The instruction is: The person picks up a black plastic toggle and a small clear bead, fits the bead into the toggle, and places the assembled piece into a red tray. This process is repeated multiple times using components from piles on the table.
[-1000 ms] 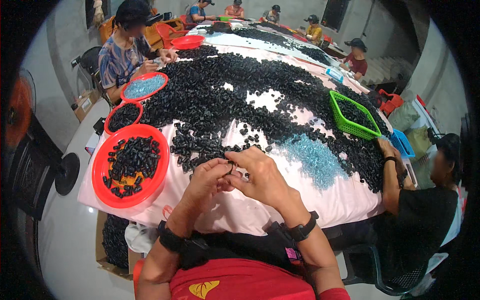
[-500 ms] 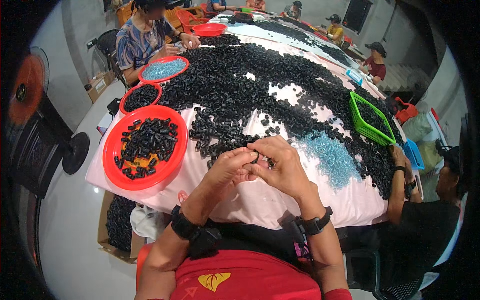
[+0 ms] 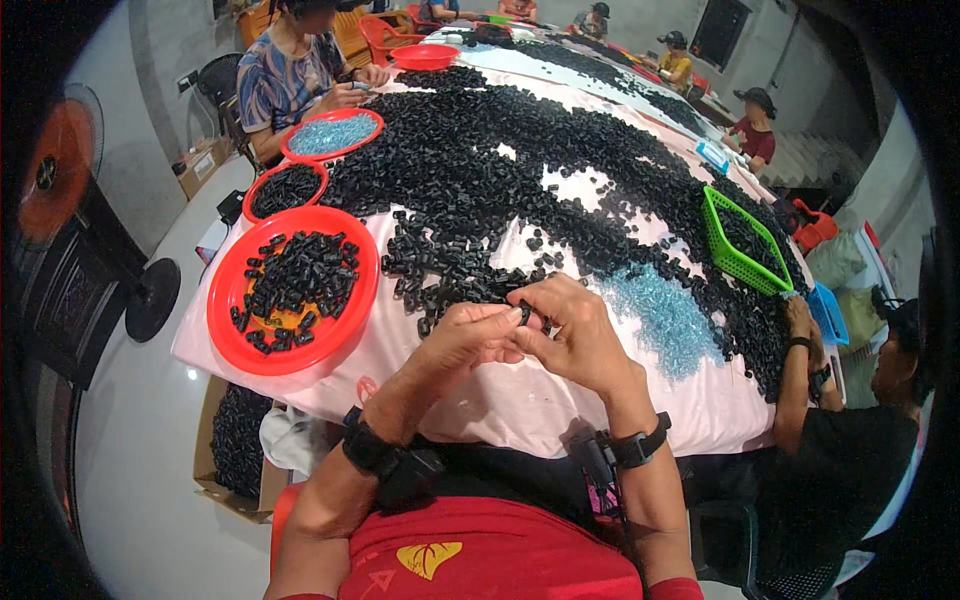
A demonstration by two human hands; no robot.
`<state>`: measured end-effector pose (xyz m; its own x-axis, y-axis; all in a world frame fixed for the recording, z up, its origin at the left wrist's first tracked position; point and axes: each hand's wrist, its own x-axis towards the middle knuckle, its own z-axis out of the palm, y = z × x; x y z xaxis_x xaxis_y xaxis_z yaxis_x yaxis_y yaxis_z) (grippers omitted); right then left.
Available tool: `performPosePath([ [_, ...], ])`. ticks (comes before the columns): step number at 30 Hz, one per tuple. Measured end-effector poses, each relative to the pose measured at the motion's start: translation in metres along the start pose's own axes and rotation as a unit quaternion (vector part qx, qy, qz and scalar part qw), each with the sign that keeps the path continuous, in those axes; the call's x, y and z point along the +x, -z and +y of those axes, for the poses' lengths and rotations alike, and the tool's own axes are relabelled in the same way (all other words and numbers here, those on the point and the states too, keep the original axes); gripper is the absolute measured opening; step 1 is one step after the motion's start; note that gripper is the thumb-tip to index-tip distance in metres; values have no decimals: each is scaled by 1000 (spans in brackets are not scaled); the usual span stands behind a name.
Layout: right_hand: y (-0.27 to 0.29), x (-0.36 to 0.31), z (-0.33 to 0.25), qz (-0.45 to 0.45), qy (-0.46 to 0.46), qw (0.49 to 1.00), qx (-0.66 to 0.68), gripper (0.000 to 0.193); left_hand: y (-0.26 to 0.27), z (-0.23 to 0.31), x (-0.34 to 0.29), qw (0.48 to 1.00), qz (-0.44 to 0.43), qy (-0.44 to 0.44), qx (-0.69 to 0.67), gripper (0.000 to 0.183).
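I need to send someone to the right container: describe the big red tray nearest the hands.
Start at the long table under a pale cloth heaped with small black parts. On its near left corner lies the big red tray, round and shallow. It is the largest of the red trays there, loosely scattered with black parts.

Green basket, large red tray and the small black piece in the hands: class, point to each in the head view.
Green basket [image 3: 728, 252]: head view, on its near mesh wall.
Large red tray [image 3: 352, 308]: head view, on its right rim.
Small black piece [image 3: 525, 313]: head view, on its visible end between fingertips.
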<state>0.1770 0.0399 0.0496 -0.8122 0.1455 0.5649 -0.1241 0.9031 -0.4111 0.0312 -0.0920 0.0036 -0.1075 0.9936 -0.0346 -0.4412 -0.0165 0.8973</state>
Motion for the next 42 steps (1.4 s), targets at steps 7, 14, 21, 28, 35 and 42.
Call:
performPosePath([
  [7,1,1,-2,-18,-2,1000,4,31,0,-1,0,1000,8,4,0,41],
  [14,0,1,2,12,23,1000,13,35,-7,2,-1,999,34,-33,20,34],
  [21,3,1,-1,32,34,999,14,37,-10,11,-5,999,29,-16,9,35],
  [28,3,1,-3,-9,31,999,1,31,-8,6,-4,998,53,-8,10,35],
  [35,1,0,-3,-11,41,999,-30,31,-8,-5,-3,997,73,-28,-8,29],
  [42,15,2,-11,1,9,997,79,28,-8,9,-5,996,30,-62,52,29],
])
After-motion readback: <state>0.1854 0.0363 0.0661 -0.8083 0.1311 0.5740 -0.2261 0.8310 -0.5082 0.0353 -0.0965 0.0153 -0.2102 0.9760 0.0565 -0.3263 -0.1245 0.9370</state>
